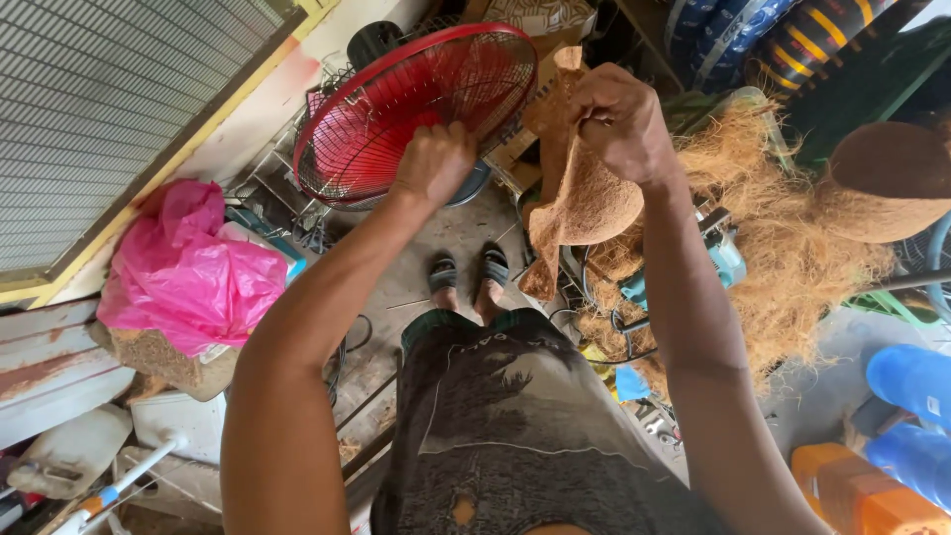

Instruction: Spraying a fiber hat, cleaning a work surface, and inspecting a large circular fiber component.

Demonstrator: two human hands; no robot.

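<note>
Standing over a cluttered concrete floor [451, 233], the person looks down past both raised arms to two sandalled feet.

Largest first: one heap of loose coconut fibre [792, 238] spreads across the right side, apparently shed from husk work. Beside it, upper right, one rounded brown husk form [887, 183] sits on the pile. One pink plastic bag [188, 267] slumps at the left on a block of pressed fibre, out of the way of the feet.

One red wire fan guard [416, 104] is held up at a tilt, rim toward the camera. The left hand [434, 163] is closed around its lower rim, fingers curled under the wires, which keeps the guard steady and clear of the floor.

One curved coconut husk sheet [575, 193], bowl-shaped with a ragged edge hanging down, is lifted next to the guard, just right of its rim. The right hand [619, 119] pinches its top edge in a tight fist, so the sheet hangs freely by its own weight.

Smaller items: two blue plastic containers [911, 381] and one orange one [857, 495] at lower right; one teal power tool [723, 258] half buried in fibre.
</note>
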